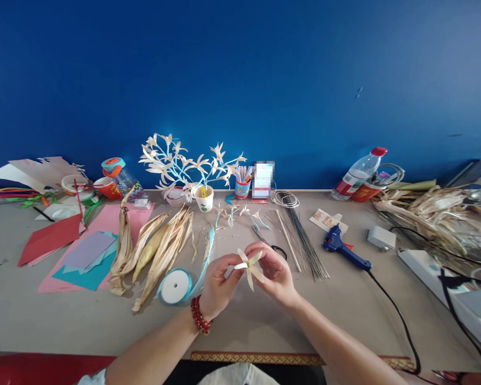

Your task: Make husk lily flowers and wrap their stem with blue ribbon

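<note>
1. Between your two hands, near the middle of the tabletop (232,331), is a pale flower (250,265), held up above the surface.
2. Its open face points up towards you; narrow petals fan out around the centre, one reaching towards your body, others to the left, to the right and away. The longest line across it runs roughly near to far.
3. You cannot see its underside, and the right-hand petals lie close against your fingers. Beyond your right hand (276,271), the black-handled scissors (279,251) are partly covered. The screen of the upright phone (263,180) is blurred out.
4. Your left hand (219,286) has thumb and forefinger brought together at the flower's left side, with a small gap behind the tips.
5. Your right fingers curl in from the other side, thumb below, pinching the flower; the exact contact is hard to make out.
</note>
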`<state>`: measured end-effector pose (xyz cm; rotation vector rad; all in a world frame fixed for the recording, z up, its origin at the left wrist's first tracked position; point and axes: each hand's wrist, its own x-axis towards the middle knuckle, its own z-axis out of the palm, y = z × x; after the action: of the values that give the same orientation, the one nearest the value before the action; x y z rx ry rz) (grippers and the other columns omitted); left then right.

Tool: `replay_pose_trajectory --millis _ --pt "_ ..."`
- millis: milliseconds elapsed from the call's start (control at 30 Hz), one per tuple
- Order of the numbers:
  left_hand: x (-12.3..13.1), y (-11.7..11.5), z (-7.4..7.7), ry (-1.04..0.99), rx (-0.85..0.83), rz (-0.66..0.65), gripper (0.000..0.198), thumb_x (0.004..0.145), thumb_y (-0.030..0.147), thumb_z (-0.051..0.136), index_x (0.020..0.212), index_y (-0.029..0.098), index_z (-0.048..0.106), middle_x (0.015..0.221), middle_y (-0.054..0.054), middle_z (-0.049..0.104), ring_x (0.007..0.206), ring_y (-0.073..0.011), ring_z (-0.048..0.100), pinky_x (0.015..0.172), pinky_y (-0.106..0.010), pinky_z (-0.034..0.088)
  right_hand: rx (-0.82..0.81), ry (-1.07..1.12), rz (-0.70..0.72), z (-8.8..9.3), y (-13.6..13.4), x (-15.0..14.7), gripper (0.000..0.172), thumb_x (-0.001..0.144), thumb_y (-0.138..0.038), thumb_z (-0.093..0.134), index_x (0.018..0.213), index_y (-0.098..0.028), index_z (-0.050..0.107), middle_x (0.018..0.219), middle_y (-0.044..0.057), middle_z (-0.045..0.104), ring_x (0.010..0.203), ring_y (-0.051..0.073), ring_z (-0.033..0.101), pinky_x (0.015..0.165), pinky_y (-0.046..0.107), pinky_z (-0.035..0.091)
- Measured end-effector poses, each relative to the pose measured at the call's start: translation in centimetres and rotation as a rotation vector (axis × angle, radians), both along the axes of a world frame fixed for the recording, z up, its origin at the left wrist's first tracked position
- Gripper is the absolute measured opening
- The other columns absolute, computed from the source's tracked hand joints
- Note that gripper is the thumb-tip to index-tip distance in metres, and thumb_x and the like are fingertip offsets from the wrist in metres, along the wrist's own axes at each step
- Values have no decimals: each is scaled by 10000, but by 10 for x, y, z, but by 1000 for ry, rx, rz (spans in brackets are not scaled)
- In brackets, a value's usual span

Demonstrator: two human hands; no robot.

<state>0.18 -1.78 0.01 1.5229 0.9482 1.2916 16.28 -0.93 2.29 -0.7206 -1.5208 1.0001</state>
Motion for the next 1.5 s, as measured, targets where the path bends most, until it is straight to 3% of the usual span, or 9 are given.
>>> replay_pose_trajectory --millis 933,1033,1167,1267,1333,1400,1500 --pt "2 -2 7 40 45 21 146 904 283 594 854 201 703 849 -49 736 848 -203 671 811 -312 483 -22 2 -7 -5 0 -1 98 854 -293 669 817 -210 630 939 75 602 889 218 583 766 332 493" --pt "4 0 6 -73 -31 7 142 881 309 629 848 190 698 833 -49 721 813 -192 649 779 -301 477 -32 12 19 -5 0 -1 89 844 -273 683 902 -218 643 984 75 591 927 219 579 811 341 497" --pt "5 6 7 -378 -240 -80 162 876 330 641 819 178 650 783 -34 704 733 -163 633 762 -302 479 -109 197 -41 -6 6 1 253 851 -290 678 1093 -249 618 1093 67 550 902 197 582 827 355 507" --pt "4 9 8 -485 -326 -100 133 876 297 647 819 177 629 776 -28 706 733 -158 639 788 -315 479 -201 358 -212 -8 12 6 65 905 -278 612 954 -237 620 982 24 558 755 136 560 728 285 491" --pt "4 10 8 -494 -341 -95 122 868 284 659 823 174 633 780 -31 709 736 -156 638 787 -313 478 -227 328 -270 -8 14 9 76 916 -262 604 852 -221 608 830 -3 550 690 119 534 680 249 462" --pt "4 10 8 -490 -339 -109 121 868 284 659 828 171 645 792 -33 709 751 -157 639 794 -314 478 -201 219 -246 -8 13 9 90 916 -269 612 845 -215 620 781 -5 550 687 124 536 676 248 455" --pt "4 11 8 -486 -318 -129 126 869 286 659 818 171 663 770 -18 688 754 -147 624 781 -297 478 -172 97 -104 -6 8 3 112 902 -313 631 944 -210 642 905 32 581 757 150 572 706 281 484"
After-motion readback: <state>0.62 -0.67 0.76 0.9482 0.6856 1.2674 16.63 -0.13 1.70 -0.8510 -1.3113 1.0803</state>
